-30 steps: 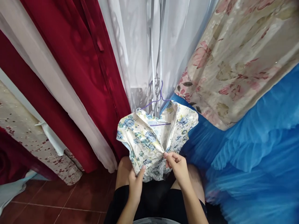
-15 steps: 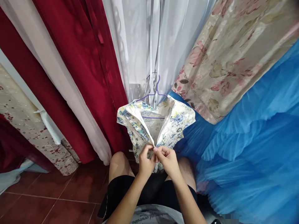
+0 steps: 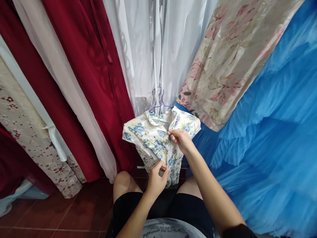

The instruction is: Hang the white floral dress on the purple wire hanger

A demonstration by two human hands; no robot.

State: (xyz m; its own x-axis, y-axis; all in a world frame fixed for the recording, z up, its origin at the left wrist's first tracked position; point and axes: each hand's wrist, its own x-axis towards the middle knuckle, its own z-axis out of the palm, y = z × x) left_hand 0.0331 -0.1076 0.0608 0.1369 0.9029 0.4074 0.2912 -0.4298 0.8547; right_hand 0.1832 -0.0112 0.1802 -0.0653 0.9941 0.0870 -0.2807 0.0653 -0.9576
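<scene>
A small white garment with blue flowers [image 3: 146, 134] hangs on a thin purple hanger [image 3: 161, 103] in front of me. My right hand [image 3: 181, 140] pinches the front edge of the garment near its collar. Lower down, my left hand [image 3: 157, 179] pinches the front opening near the hem. The two front edges lie closed together between my hands.
A dark red curtain [image 3: 81, 72] and a white sheer curtain [image 3: 138, 49] hang behind. A beige floral fabric [image 3: 230, 59] hangs at the right above a heap of blue tulle [image 3: 267, 148]. Red floor tiles [image 3: 56, 215] show at lower left. My knees are just below the garment.
The garment's open front has been brought together. My right hand moved up from the hem area to near the collar, while my left hand stayed low on the front edge.
</scene>
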